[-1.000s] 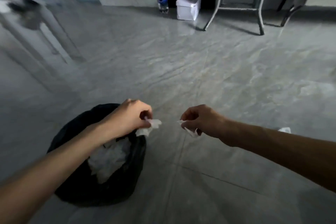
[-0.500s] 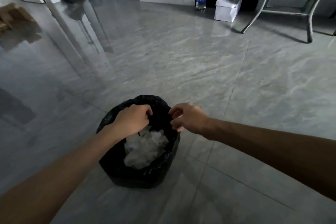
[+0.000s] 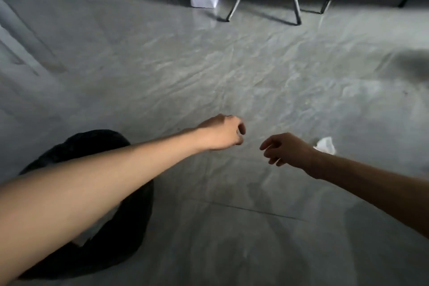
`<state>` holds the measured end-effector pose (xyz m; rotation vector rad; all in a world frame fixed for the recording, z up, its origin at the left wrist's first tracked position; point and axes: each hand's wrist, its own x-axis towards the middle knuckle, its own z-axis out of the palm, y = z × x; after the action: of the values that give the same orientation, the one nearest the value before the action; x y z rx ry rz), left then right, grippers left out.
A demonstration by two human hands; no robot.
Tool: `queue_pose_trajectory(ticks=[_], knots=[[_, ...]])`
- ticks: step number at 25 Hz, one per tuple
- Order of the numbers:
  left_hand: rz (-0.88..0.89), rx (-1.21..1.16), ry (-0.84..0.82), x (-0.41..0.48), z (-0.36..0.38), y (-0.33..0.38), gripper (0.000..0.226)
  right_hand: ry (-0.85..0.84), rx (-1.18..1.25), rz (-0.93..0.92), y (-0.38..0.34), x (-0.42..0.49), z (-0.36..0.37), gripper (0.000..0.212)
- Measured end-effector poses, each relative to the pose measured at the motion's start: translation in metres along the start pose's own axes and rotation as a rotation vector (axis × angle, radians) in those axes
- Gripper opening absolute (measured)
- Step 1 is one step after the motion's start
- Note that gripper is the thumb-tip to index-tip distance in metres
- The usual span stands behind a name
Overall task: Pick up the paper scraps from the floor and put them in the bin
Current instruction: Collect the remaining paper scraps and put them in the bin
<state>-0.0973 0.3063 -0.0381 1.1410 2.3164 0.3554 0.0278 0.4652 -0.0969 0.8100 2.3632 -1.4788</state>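
The right hand (image 3: 287, 150), just right of the frame's centre, has a loose, half-open grip: its fingers (image 3: 267, 146) curl downward and apart, with nothing between them and nothing touched. The left hand (image 3: 220, 133), a little above and to the left of it, is curled more tightly, the fingers folded in toward the palm; whether it pinches anything cannot be told, since the palm side is turned away. Both hands hang above bare floor (image 3: 209, 72). One white paper scrap (image 3: 326, 145) lies on the floor just beyond the right wrist, toward the right of the frame, partly hidden by that wrist. The bin (image 3: 97, 146), lined in black, sits at lower left, mostly covered by the left forearm, its contents not visible. The step in hand looks like a reach for another scrap with empty hands. The next move likely calls for the right hand to swing rightward and down to the scrap, pinch the thin paper off the smooth floor, then carry it across to the lower-left bin.
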Motion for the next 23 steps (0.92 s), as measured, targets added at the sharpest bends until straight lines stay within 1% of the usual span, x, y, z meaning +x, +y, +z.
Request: queue_pose_trajectory(ticks=[2,5,6,8,11,12,14,17,20,23], knots=[[0.048,0.059,-0.044,0.031,0.021,0.02,0.025,0.081,-0.104,0.048,0.046,0.006,-0.025,0.014],[0.076,0.077,-0.125,0.068,0.05,0.04,0.025,0.208,-0.468,0.086,0.107,0.023,-0.064,0.028],[0.085,0.071,-0.15,0.078,0.06,0.046,0.025,0.24,-0.55,0.091,0.124,0.028,-0.075,0.033],[0.093,0.072,-0.182,0.091,0.077,0.051,0.024,0.307,-0.597,0.11,0.154,0.041,-0.09,0.043],[0.088,0.062,-0.22,0.105,0.101,0.054,0.022,0.34,-0.562,0.14,0.191,0.064,-0.101,0.058],[0.082,0.055,-0.231,0.108,0.106,0.053,0.022,0.342,-0.574,0.145,0.199,0.07,-0.1,0.059],[0.079,0.04,-0.25,0.11,0.114,0.051,0.023,0.396,-0.605,0.122,0.209,0.079,-0.096,0.051],[0.084,0.039,-0.256,0.111,0.122,0.046,0.023,0.498,-0.472,0.039,0.209,0.086,-0.087,0.028],[0.071,0.02,-0.195,0.108,0.125,0.041,0.026,0.446,-0.333,0.006,0.195,0.078,-0.076,0.016],[0.066,-0.049,-0.077,0.096,0.124,0.037,0.044,0.341,-0.113,-0.039,0.159,0.056,-0.05,0.018]])
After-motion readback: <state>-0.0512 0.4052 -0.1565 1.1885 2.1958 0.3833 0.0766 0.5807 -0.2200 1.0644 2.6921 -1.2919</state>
